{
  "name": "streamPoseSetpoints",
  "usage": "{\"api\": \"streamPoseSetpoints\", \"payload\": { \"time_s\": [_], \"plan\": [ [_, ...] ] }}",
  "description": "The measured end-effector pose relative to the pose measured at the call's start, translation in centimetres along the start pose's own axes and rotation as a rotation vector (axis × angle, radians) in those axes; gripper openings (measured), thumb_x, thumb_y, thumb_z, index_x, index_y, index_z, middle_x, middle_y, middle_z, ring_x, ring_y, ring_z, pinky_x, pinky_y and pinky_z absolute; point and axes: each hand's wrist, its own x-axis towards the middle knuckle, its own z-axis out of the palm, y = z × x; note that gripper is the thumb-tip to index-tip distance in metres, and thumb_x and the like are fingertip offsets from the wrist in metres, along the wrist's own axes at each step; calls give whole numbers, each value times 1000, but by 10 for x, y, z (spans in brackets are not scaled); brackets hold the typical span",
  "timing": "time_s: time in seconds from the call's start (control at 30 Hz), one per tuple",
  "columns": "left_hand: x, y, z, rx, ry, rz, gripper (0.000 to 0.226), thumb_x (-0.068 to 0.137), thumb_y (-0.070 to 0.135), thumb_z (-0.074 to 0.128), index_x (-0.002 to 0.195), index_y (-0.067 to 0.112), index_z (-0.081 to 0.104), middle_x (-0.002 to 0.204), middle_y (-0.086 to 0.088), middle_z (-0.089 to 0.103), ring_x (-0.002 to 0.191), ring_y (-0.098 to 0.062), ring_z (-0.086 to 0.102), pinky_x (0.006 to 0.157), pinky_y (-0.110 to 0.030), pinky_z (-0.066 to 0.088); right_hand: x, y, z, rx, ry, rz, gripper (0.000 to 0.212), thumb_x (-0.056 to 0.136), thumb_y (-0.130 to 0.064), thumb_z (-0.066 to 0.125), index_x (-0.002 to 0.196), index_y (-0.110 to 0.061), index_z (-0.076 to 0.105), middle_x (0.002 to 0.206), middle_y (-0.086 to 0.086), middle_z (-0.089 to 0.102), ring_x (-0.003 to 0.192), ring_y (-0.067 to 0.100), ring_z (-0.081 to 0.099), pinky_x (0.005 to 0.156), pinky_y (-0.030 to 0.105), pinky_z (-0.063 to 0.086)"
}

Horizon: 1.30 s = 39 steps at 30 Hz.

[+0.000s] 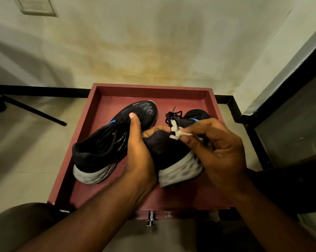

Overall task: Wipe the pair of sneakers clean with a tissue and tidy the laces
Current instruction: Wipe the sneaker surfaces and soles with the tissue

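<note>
red tray point(210, 99) holds two sneakers point(102, 148); right hand point(215, 142) pinches tissue point(177, 132).

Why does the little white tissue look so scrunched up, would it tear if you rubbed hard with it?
Probably, yes. The tissue is twisted into a thin, crumpled wad in the right hand, so it looks soft and floppy, not stiff. It is likely very light. Rubbed hard on the right sneaker, it might shred.

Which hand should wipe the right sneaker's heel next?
Right. The right hand already pinches the tissue at the right sneaker; the left hand grips its collar, steadying it.
</note>
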Motion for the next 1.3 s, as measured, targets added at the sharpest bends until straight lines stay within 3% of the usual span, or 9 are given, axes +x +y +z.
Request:
{"api": "streamPoseSetpoints", "payload": {
  "time_s": [0.07, 0.17, 0.37, 0.57, 0.67, 0.8, 0.9, 1.07, 1.3],
  "plan": [
    [3, 7, -3, 67, 22, 32, 94, 93, 78, 37, 97, -10, 70, 110, -41, 64, 99, -55, 66, 102, -55, 52, 7, 14, -7, -113, 68, 107, 12, 90, -21, 78, 100, -29, 76, 99, -9, 73, 92, 9, 68, 79, 17, 51],
    [9, 15, -15, 336, 33, 144, 87, 99, 73, 23, 57, 2, 50, 83, -22, 70, 67, -31, 65, 68, -36, 56, 2, 28, -10, -175, 21, 241, 18, 90, -20, 77, 101, -34, 75, 99, -14, 73, 91, 4, 69, 78, 13, 52],
    [21, 19, -26, 660, 7, 228, 87, 96, 80, 17, 49, 13, 48, 95, -13, 79, 97, -30, 74, 106, -57, 48, -8, 32, -4, -189, -51, 347, 13, 93, -22, 75, 101, -33, 76, 97, -12, 73, 89, 7, 72, 75, 36, 63],
    [20, 25, -27, 895, -114, -29, 72, 83, 85, 49, 89, 20, 79, 110, 3, 78, 112, -10, 69, 103, -48, 50, -13, 30, 2, -389, -197, 361, 19, 91, -9, 71, 92, -28, 74, 96, -11, 66, 88, 7, 68, 80, 37, 62],
    [18, 22, -28, 1238, -199, 130, 51, 81, 75, 64, 97, 27, 73, 91, 16, 71, 88, 0, 66, 79, -27, 54, -10, 30, 4, -389, -190, 370, 14, 91, -13, 72, 94, -27, 74, 97, -12, 66, 88, 7, 67, 79, 38, 62],
    [11, 9, -19, 1726, -164, 218, 63, 79, 73, 67, 125, 31, 58, 113, 13, 68, 102, -7, 67, 87, -34, 60, -11, 28, 5, -387, -209, 410, 10, 90, -17, 73, 97, -25, 76, 101, -13, 68, 91, 4, 68, 80, 32, 62],
    [16, 12, -17, 1768, -152, 193, 58, 83, 64, 70, 126, 27, 59, 118, 8, 67, 106, -15, 67, 90, -39, 59, -3, 28, -1, -348, -122, 437, 15, 90, -11, 71, 94, -23, 80, 100, -12, 73, 89, 1, 69, 78, 23, 60],
    [24, 32, -22, 1604, -163, 169, 12, 90, 27, 65, 102, 27, 68, 94, 8, 72, 85, -9, 70, 80, -38, 62, 13, 36, -16, -202, 238, 421, 21, 88, -13, 69, 99, -26, 82, 106, -10, 76, 99, 8, 73, 92, 41, 62],
    [39, 56, -38, 1596, -212, 3, 7, 98, 23, 63, 102, 18, 68, 100, 1, 74, 100, -19, 72, 92, -36, 57, 14, 43, -28, -163, 305, 455, 11, 91, -24, 73, 98, -27, 82, 102, -7, 78, 97, 10, 75, 90, 44, 63]
  ]
}}
